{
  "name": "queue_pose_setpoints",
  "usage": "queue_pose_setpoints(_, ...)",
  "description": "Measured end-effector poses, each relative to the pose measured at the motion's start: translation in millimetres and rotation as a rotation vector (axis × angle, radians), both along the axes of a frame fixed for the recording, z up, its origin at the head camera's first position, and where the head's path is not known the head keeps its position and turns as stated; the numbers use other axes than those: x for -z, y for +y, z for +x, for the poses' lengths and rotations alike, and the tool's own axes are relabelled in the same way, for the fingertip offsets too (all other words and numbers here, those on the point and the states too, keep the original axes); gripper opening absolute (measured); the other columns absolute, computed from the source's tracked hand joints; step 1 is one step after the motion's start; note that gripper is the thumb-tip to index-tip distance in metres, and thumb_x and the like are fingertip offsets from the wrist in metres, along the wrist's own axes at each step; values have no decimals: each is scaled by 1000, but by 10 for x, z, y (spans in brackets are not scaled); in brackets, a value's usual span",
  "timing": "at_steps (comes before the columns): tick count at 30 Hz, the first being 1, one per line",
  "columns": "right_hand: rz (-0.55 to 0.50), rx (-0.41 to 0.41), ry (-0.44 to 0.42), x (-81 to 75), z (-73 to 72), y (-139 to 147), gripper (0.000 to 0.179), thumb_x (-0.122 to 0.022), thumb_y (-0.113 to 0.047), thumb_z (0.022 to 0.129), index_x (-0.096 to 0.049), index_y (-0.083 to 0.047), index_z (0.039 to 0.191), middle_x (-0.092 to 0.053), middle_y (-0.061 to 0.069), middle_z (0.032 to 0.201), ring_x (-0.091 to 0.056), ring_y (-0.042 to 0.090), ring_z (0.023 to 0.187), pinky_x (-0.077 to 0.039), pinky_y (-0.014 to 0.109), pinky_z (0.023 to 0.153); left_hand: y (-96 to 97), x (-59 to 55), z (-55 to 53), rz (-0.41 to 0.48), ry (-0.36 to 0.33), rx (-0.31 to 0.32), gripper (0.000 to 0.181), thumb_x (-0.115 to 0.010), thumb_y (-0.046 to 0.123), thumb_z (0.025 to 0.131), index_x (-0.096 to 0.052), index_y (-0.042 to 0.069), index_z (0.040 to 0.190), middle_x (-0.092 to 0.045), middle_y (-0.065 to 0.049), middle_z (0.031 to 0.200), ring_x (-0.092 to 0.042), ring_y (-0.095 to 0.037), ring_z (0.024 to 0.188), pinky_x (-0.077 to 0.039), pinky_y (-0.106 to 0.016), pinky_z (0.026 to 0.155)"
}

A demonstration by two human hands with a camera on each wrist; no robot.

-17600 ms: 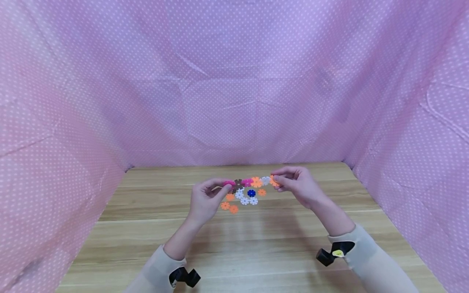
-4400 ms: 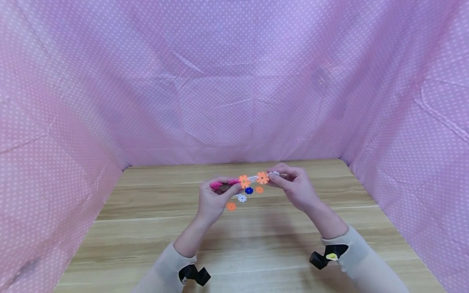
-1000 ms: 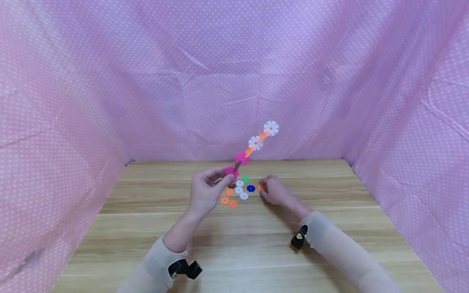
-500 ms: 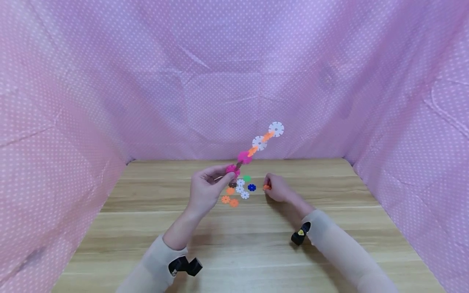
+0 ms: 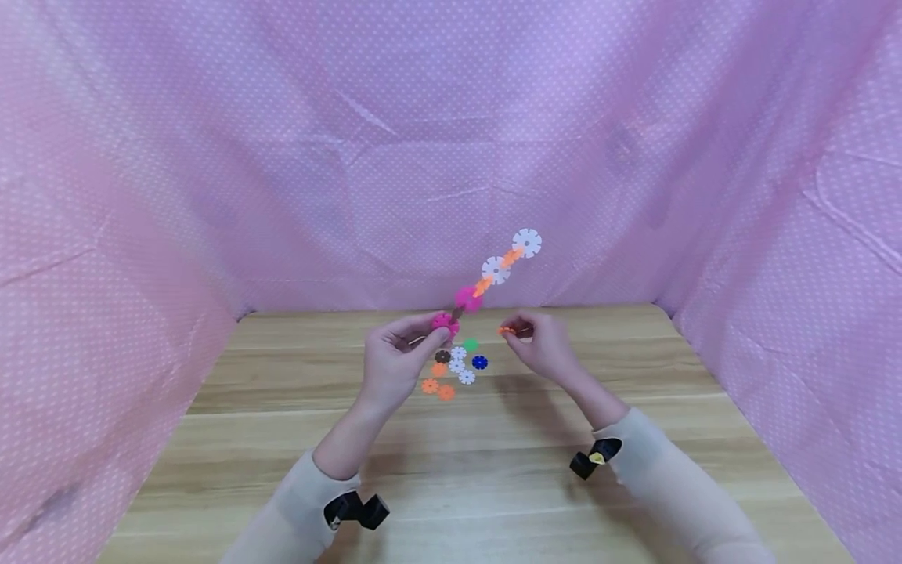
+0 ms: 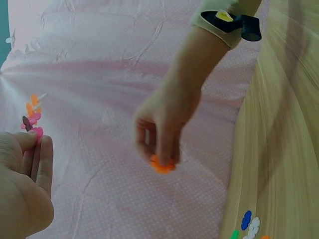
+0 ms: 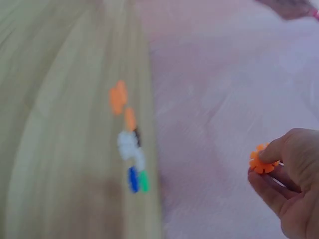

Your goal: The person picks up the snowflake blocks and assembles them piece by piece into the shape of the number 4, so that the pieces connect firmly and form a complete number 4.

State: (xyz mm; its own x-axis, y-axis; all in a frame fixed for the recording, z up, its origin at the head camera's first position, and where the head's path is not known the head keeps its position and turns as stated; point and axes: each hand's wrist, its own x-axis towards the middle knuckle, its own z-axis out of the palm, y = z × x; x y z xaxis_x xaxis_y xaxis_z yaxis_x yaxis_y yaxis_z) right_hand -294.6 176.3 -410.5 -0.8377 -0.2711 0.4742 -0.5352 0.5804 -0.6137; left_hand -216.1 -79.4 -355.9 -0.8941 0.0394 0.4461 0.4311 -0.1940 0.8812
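Observation:
My left hand (image 5: pixel 396 364) pinches the pink end of a chain of interlocking snowflake discs. The chain slants up and away to the right: pink disc (image 5: pixel 445 323), brown disc (image 5: pixel 458 312), another pink disc (image 5: pixel 468 298), then orange and white ones, with a white disc (image 5: pixel 527 243) at the far tip. My right hand (image 5: pixel 546 345) is raised over the table and pinches a single orange disc (image 7: pixel 263 159) between thumb and fingers. In the left wrist view the same orange disc (image 6: pixel 162 165) shows below the right hand's fingertips.
Between the hands, loose discs lie on the wooden table (image 5: pixel 451 486): a green one (image 5: pixel 470 345), a blue one (image 5: pixel 480 362), a brown one (image 5: pixel 442 356), several white and orange ones. Pink dotted cloth (image 5: pixel 437 219) encloses the table at the back and sides.
My right hand has picked the orange disc off the table beside the blue one and lifted it. Seconds earlier, a white disc was added to the chain's far end. The left hand keeps its grip.

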Motion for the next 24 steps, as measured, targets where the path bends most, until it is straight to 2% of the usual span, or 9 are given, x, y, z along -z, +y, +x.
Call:
queue_pose_setpoints(6, -64, -37, 163, -334, 204, -45, 7, -82, -2, 91, -81, -6, 97, -82, 8, 92, -80, 23, 83, -71, 43, 79, 3, 6, -12, -2, 21, -5, 22, -77, -9, 91, -73, -15, 112, -83, 10, 95, -81, -11, 87, -69, -39, 84)
queue_pose_setpoints(9, -96, -61, 236, -457, 314, -73, 10, -84, -2, 90, -83, -10, 96, -83, 6, 94, -80, 22, 86, -70, 36, 82, 13, 4, -10, -11, 24, -12, 23, -79, -8, 90, -74, -15, 112, -83, 10, 96, -80, -10, 87, -70, -38, 84)
queue_pose_setpoints(11, -109, -89, 294, -525, 384, -106, 13, -84, 0, 89, -84, -11, 97, -83, 5, 96, -80, 22, 88, -69, 27, 84, 21, 0, -11, -11, 27, -13, 22, -78, -10, 90, -74, -15, 112, -83, 10, 96, -80, -10, 87, -70, -37, 83)
queue_pose_setpoints(16, -127, -185, 457, -625, 504, -179, 21, -83, 7, 86, -84, -9, 99, -83, 7, 99, -81, 25, 92, -61, 10, 92, 42, -1, -18, 2, 50, 11, 22, -76, -11, 91, -73, -17, 111, -83, 9, 99, -80, -10, 90, -70, -34, 84)
queue_pose_setpoints(20, -155, -241, 544, -642, 533, -211, 25, -82, 13, 82, -82, -6, 99, -83, 10, 97, -81, 27, 90, -62, 13, 93, 55, 6, -13, -3, 61, 24, 21, -77, -9, 92, -73, -16, 111, -83, 9, 100, -80, -10, 90, -70, -32, 83)
queue_pose_setpoints(24, -172, -274, 584, -647, 550, -229, 25, -81, 13, 81, -81, -6, 96, -83, 11, 96, -81, 28, 89, -64, 17, 91, 63, 21, -11, -9, 72, 37, 20, -77, -8, 92, -73, -16, 111, -83, 9, 100, -80, -10, 87, -70, -30, 79)
